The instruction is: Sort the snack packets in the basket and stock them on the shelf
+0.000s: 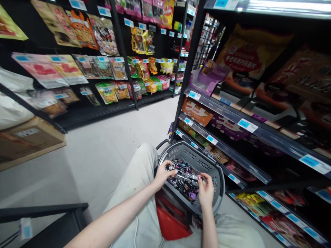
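Note:
A grey plastic shopping basket (219, 172) with slotted walls stands between my knees, its bottom covered by a heap of small dark packets (184, 191) with some purple and white on them. Over the heap, my left hand (164, 174) is closed on one end of a shiny, clear-wrapped black strip (186, 175). At the strip's other end, my right hand (206, 187) pinches with thumb and fingers. What exactly is inside the wrapping is too small to make out.
Close on the right rises a shelf unit (224, 108) with bagged and boxed food and blue-white price labels. Hanging snack bags (106, 34) fill the black racks across the aisle. A cardboard box (31, 139) lies at the left, and a red object (172, 220) sits below the basket.

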Tool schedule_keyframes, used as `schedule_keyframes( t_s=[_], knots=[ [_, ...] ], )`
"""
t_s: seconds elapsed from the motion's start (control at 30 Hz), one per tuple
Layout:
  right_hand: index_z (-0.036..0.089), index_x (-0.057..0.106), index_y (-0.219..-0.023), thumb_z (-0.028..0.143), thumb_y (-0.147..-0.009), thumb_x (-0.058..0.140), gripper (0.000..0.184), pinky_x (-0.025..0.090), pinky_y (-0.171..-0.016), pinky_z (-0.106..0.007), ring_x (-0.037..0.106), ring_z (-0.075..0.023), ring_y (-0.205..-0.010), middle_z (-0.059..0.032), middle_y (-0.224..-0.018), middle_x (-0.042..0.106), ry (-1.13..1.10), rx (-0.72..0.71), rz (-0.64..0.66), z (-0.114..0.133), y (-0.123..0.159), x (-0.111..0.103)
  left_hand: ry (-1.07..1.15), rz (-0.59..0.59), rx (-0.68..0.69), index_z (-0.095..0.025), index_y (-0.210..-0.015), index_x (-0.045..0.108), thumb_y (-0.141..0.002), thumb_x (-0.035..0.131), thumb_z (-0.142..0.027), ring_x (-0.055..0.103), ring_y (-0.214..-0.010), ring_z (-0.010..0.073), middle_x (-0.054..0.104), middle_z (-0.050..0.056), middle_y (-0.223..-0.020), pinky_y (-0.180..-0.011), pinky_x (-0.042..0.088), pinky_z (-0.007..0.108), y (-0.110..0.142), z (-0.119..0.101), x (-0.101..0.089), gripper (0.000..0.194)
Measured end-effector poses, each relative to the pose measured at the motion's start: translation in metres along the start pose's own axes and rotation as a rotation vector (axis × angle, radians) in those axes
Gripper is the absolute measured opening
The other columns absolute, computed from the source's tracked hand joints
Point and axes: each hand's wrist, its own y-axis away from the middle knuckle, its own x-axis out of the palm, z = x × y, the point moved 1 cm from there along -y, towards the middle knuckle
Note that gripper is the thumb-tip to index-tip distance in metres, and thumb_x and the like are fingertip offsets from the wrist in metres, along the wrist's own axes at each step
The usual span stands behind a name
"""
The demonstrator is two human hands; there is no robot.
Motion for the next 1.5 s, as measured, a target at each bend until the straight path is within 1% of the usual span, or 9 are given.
schedule_keyframes(
  t_s=[0.13,0.3,0.5,0.67,0.8,1.0,1.17,1.37,1.5],
  knots=[
    [0.017,0.047,-0.093,0.034,-0.072,0.048,0.027,0.04,-0.078,-0.031,0.054,-0.017,-0.084,-0.0065,-0.087,0.056,-0.041,-0.002,0.018,0.001,0.0,0.006,-0.005,-0.022,-0.028,-0.016,-0.086,0.047,-0.048,0.07,-0.029,0.049,-0.051,0.0075,0.05,-0.004,-0.066,-0.049,0.042,0.02,-0.002,0.002,-0.002,0.046],
    [0.018,0.043,-0.101,0.03,-0.059,0.063,0.048,0.043,-0.072,-0.03,0.054,-0.0173,-0.08,-0.0053,-0.091,0.056,-0.016,0.076,0.028,-0.002,0.003,0.013,-0.06,-0.033,0.016,-0.015,-0.081,0.052,-0.047,0.07,-0.029,0.049,-0.055,0.0092,0.05,-0.003,-0.065,-0.051,0.041,0.02,-0.003,0.001,-0.003,0.041],
    [0.018,0.05,-0.082,0.035,-0.059,0.062,0.031,0.043,-0.06,-0.025,0.053,-0.0134,-0.062,0.0002,-0.071,0.056,-0.087,0.195,-0.059,-0.011,0.006,0.018,-0.1,0.053,0.06,-0.014,-0.075,0.054,-0.046,0.071,-0.027,0.05,-0.058,0.0101,0.051,-0.003,-0.064,-0.052,0.041,0.02,0.0,-0.003,0.001,0.036],
    [0.017,0.051,-0.073,0.036,-0.059,0.061,0.025,0.042,-0.053,-0.023,0.051,-0.0119,-0.054,0.002,-0.063,0.054,-0.244,0.264,-0.018,-0.011,0.003,0.009,0.0,0.26,-0.189,-0.014,-0.081,0.055,-0.046,0.072,-0.026,0.053,-0.05,0.0112,0.055,-0.002,-0.065,-0.049,0.045,0.025,0.0,0.001,0.002,0.041],
    [0.017,0.055,-0.069,0.04,-0.066,0.054,0.023,0.038,-0.048,-0.021,0.049,-0.0116,-0.052,0.0012,-0.061,0.055,-0.296,0.311,0.102,-0.011,-0.003,-0.008,-0.059,0.548,-0.351,-0.012,-0.084,0.059,-0.047,0.071,-0.024,0.055,-0.047,0.0132,0.059,0.001,-0.058,-0.048,0.046,0.026,0.005,0.003,-0.001,0.042],
    [0.015,0.058,-0.061,0.045,-0.067,0.05,0.031,0.037,-0.048,-0.023,0.049,-0.0138,-0.051,-0.0003,-0.054,0.056,-0.065,0.302,0.224,-0.019,-0.008,-0.032,-0.141,0.965,-0.562,-0.015,-0.073,0.064,-0.05,0.07,-0.022,0.06,-0.058,0.0171,0.064,0.003,-0.066,-0.048,0.05,0.027,0.02,0.004,-0.003,0.025],
    [0.016,0.055,-0.057,0.049,-0.065,0.05,0.034,0.027,-0.031,-0.02,0.038,-0.0092,-0.032,0.003,-0.041,0.05,-0.063,0.415,0.345,-0.019,-0.005,-0.029,-0.084,1.097,-0.627,-0.015,-0.074,0.063,-0.049,0.072,-0.018,0.06,-0.061,0.0157,0.065,0.002,-0.068,-0.051,0.051,0.026,0.025,0.002,-0.002,0.027],
    [0.015,0.052,-0.05,0.048,-0.062,0.054,0.034,0.017,-0.027,-0.017,0.027,-0.0043,-0.025,0.005,-0.033,0.043,-0.132,0.533,0.308,-0.021,-0.003,-0.02,0.002,1.18,-0.691,-0.014,-0.083,0.059,-0.053,0.07,-0.018,0.061,-0.065,0.017,0.064,0.002,-0.073,-0.057,0.052,0.029,0.028,-0.003,0.001,0.032],
    [0.013,0.057,-0.056,0.049,-0.063,0.052,0.037,0.017,-0.026,-0.017,0.027,-0.0039,-0.026,0.0042,-0.036,0.045,-0.09,0.505,0.336,-0.023,0.001,-0.006,-0.009,1.42,-0.851,-0.012,-0.087,0.056,-0.052,0.07,-0.015,0.062,-0.062,0.0219,0.062,0.001,-0.063,-0.052,0.051,0.034,0.033,-0.001,0.004,0.038]
  ],
)
